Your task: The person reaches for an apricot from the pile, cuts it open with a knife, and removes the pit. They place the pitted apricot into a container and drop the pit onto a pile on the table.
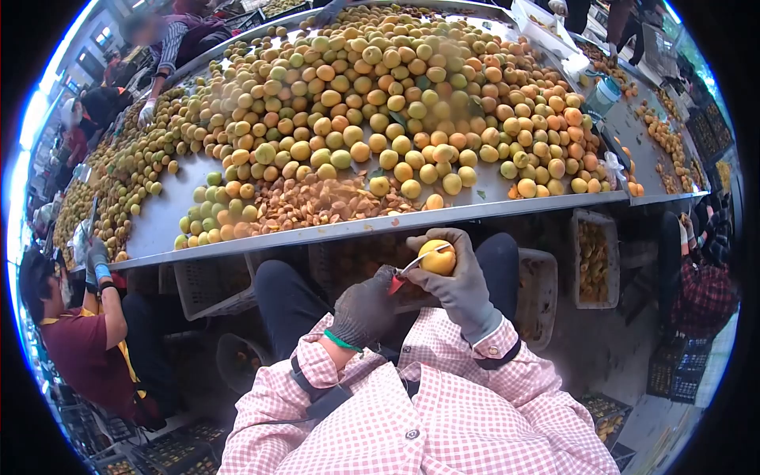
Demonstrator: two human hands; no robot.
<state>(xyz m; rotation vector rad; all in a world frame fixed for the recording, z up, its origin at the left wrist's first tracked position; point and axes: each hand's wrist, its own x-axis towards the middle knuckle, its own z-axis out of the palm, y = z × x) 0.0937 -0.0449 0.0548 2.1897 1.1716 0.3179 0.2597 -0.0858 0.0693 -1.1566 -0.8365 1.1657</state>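
Note:
My left hand (366,310), in a dark knitted glove with a green band at the wrist, is closed round the red handle of a knife (395,283). The thin curved blade reaches up to a yellow-orange apricot (437,258) and lies against its side. That apricot is gripped between the fingers and thumb of my right hand (465,286), which wears a grey glove. Both hands are above my lap, just below the metal table's edge (372,237). On the table, close to that edge, lies a heap of apricot pits or cut pieces (317,204).
A large pile of whole apricots (356,95) covers much of the table. Crates (207,283) and a long bin of fruit pieces (594,261) stand below. A blue-green jug (603,96) is at the right. People work at the left (87,340) and right (703,293).

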